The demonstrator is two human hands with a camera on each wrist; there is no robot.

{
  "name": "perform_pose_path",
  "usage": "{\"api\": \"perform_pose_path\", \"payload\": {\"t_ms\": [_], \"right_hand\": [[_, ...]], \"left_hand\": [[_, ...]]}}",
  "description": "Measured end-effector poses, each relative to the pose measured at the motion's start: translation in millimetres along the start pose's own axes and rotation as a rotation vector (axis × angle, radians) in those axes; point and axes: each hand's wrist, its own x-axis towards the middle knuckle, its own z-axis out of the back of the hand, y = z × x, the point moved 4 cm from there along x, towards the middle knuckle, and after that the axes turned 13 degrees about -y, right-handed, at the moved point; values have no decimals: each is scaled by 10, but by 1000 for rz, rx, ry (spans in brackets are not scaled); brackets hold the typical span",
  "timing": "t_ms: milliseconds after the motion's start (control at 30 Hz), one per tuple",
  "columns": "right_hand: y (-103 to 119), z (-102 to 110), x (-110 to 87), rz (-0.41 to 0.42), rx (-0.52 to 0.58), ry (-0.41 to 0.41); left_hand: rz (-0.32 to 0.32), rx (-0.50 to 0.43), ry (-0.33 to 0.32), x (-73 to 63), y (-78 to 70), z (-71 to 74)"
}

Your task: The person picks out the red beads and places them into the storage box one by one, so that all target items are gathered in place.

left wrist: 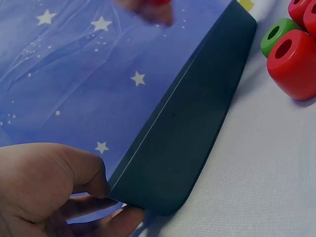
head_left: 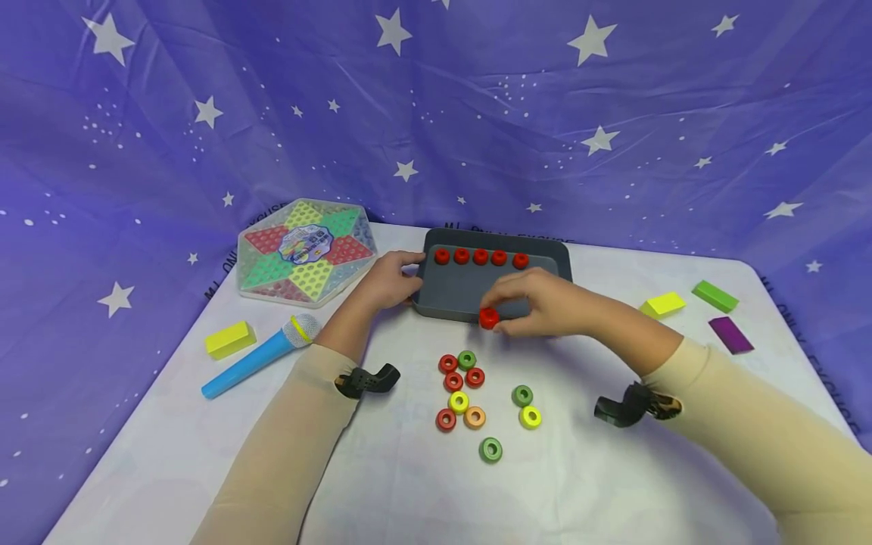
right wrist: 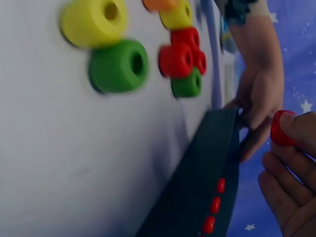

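Observation:
A dark grey tray (head_left: pixel 450 291) lies at the back of the table with several red beads (head_left: pixel 481 257) in a row along its far side. My left hand (head_left: pixel 393 280) grips the tray's left edge, thumb on one side of the wall and fingers on the other, as the left wrist view shows. Between thumb and fingertips, my right hand (head_left: pixel 538 303) pinches a red bead (head_left: pixel 488 318) over the tray's front rim. Nearer to me lie loose ring-shaped beads: red (head_left: pixel 474 377), green (head_left: pixel 490 450), yellow (head_left: pixel 530 417) and orange (head_left: pixel 474 417).
On the left are a hexagonal Chinese checkers board (head_left: pixel 306 250), a blue toy microphone (head_left: pixel 255 363) and a yellow block (head_left: pixel 230 340). To the right lie another yellow block (head_left: pixel 663 305), a green block (head_left: pixel 715 296) and a purple block (head_left: pixel 731 334). A starry purple cloth (head_left: pixel 477 113) hangs behind.

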Motion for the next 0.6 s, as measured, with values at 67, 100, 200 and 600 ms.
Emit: {"api": "perform_pose_path", "payload": {"t_ms": [67, 100, 200, 600], "right_hand": [[-65, 50, 132, -16, 9, -15], [-100, 67, 197, -21, 12, -21], [-192, 100, 391, -52, 14, -28], [-576, -14, 1035, -181, 3, -35]], "left_hand": [[1, 1, -2, -1, 7, 2], [1, 1, -3, -2, 8, 4], [1, 6, -4, -1, 14, 5], [9, 18, 5, -4, -12, 12]]}}
